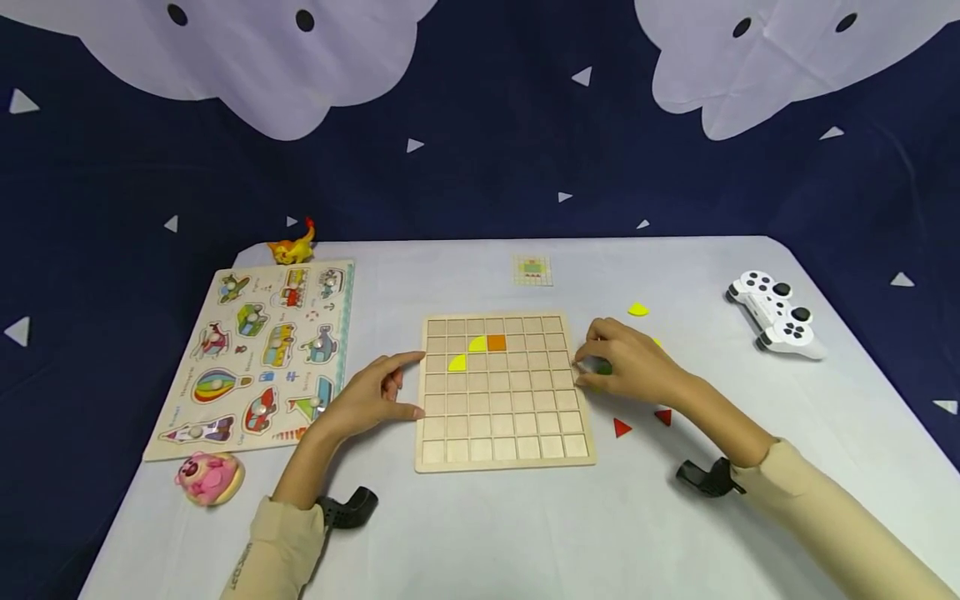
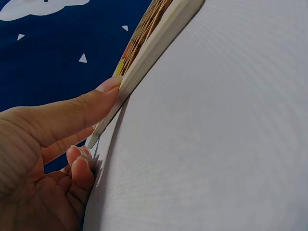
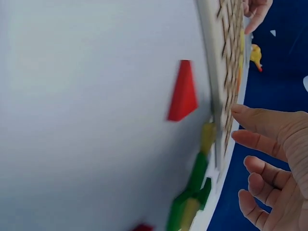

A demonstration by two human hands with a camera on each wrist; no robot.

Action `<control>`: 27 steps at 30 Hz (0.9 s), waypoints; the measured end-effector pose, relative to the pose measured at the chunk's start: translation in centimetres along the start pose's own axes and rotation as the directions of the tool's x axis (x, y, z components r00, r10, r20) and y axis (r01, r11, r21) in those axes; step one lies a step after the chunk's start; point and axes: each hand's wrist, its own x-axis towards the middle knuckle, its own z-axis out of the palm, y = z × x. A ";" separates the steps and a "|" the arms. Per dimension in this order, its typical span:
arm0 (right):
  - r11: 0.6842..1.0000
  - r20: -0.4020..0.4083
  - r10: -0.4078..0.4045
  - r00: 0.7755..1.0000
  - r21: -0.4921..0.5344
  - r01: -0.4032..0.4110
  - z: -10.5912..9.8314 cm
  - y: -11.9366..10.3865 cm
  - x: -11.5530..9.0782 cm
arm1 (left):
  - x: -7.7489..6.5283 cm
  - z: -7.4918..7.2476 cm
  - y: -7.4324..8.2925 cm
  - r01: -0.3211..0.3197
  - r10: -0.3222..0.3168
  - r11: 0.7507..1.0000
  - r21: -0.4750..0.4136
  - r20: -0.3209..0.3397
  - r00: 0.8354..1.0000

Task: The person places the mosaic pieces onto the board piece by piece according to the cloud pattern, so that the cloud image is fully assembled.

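A wooden grid board [image 1: 506, 466] lies flat on the white table between both hands. Two yellow quarter-circle pieces [image 1: 457, 363] and an orange square [image 1: 497, 342] sit in its upper cells. My left hand [image 1: 360, 396] touches the board's left edge with outstretched thumb and index finger, the other fingers curled in. At the right edge is my right hand [image 1: 637, 364], thumb and index fingertips close to the rim and nothing visible between them. Green pieces [image 3: 195, 175] and a yellow one [image 3: 208, 137] lie beside that edge, partly hidden under this hand in the head view.
Red triangles [image 1: 622, 427] and a yellow piece [image 1: 638, 309] lie right of the board. A pattern card [image 1: 532, 271] is behind it. A white game controller [image 1: 776, 312] stands far right. Leftward are a picture puzzle [image 1: 281, 358], a pink bear toy [image 1: 210, 478] and a yellow animal figure [image 1: 292, 248].
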 end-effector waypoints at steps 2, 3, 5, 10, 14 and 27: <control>1.000 0.010 0.013 1.000 -0.014 -0.013 0.1 0.3 -0.8 | 0.0 0.0 0.0 -0.005 0.005 1.000 -0.002 0.004 1.000; 1.000 0.009 0.016 1.000 -0.020 -0.016 0.2 0.4 -1.1 | 0.0 0.0 0.0 -0.004 0.004 1.000 -0.003 0.005 1.000; 0.999 0.001 0.013 1.000 -0.035 -0.013 0.2 0.6 -1.6 | 0.0 0.0 0.0 -0.004 0.004 1.000 -0.003 0.004 1.000; 0.998 -0.012 0.011 1.000 -0.057 -0.011 0.1 0.8 -2.2 | 0.0 0.0 0.0 -0.002 0.002 1.000 -0.012 0.005 1.000; 0.997 0.001 0.020 1.000 -0.069 -0.020 0.2 0.9 -2.3 | 0.1 0.0 -0.1 -0.012 0.012 1.000 -0.005 0.006 1.000; 0.999 -0.014 0.034 0.999 -0.018 -0.035 0.9 1.0 -2.2 | 0.1 0.0 0.1 0.006 -0.006 1.000 -0.002 0.005 1.000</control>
